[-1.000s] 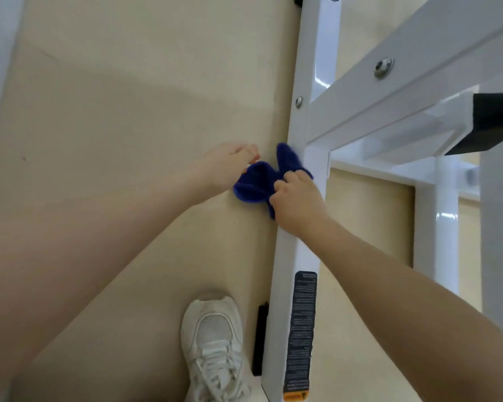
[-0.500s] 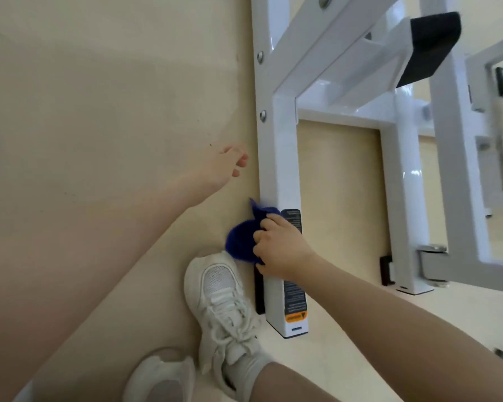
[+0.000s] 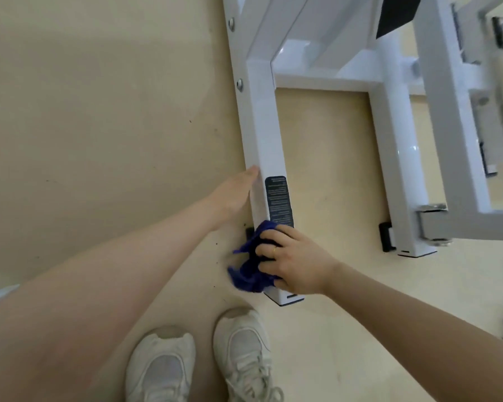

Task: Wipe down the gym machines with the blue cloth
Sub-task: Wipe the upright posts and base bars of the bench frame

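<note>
right hand [image 3: 295, 264] grips the bunched blue cloth [image 3: 251, 264] against the foot end of the white frame post [image 3: 263, 134], just below its black label [image 3: 279, 200]. left hand [image 3: 235, 192] lies flat, fingers straight, on the post's side beside the label. the post's long axis runs up and away from the cloth, so the unwiped length likely lies above the right hand.
</note>
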Action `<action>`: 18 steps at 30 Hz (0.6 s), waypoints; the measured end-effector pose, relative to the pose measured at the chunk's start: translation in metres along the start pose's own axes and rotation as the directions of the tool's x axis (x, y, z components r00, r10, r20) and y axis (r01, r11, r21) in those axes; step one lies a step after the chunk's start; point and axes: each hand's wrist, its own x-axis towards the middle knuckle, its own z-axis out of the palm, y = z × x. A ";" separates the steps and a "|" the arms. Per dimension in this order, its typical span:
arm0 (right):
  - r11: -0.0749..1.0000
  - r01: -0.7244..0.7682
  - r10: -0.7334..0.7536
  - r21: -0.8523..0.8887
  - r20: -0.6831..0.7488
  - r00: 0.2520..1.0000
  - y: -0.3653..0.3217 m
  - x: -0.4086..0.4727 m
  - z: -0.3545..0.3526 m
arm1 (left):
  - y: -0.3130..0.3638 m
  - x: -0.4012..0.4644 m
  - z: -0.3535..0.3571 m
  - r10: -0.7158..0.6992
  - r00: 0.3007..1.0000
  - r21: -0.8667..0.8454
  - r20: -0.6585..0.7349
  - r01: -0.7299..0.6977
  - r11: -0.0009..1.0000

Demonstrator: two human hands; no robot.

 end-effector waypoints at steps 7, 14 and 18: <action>0.957 -0.282 0.289 0.072 -0.108 0.951 0.007 0.026 0.001 | 0.001 0.008 0.008 -0.038 0.999 0.041 -0.026 0.040 0.998; 0.993 -0.023 0.044 0.112 -0.194 0.980 0.001 -0.008 0.023 | 0.007 -0.010 0.019 -0.183 0.980 0.182 0.080 0.167 0.969; 0.919 -0.278 0.363 0.281 -0.321 0.875 -0.006 -0.006 0.037 | 0.007 -0.007 0.018 -0.188 0.979 0.102 0.075 0.180 0.978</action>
